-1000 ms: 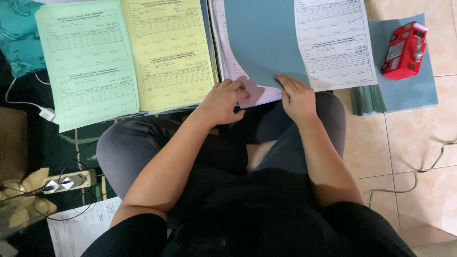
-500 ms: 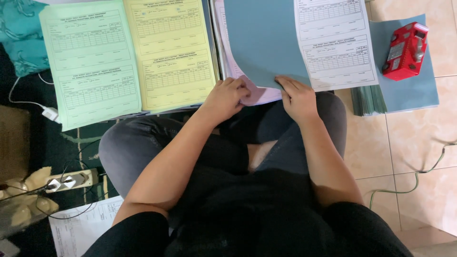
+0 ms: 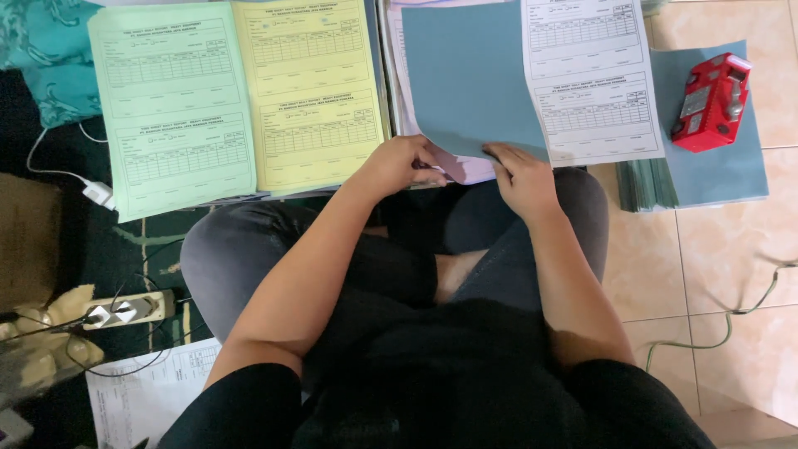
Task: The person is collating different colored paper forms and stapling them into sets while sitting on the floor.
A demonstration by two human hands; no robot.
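We sit on the floor, sorting forms. Left hand (image 3: 405, 164) pinches the pink sheet (image 3: 465, 166); right hand (image 3: 522, 176) grips the blue sheet (image 3: 470, 79) at its lower edge, over our lap. Seemingly mid-collation; next needs a clean single-sheet separation.

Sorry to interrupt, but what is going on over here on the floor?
A person sits cross-legged, sorting printed forms. The left hand and right hand pinch the lower edge of a blue sheet on a pinkish stack. Green and yellow forms lie beside it; a red stapler rests on blue paper.
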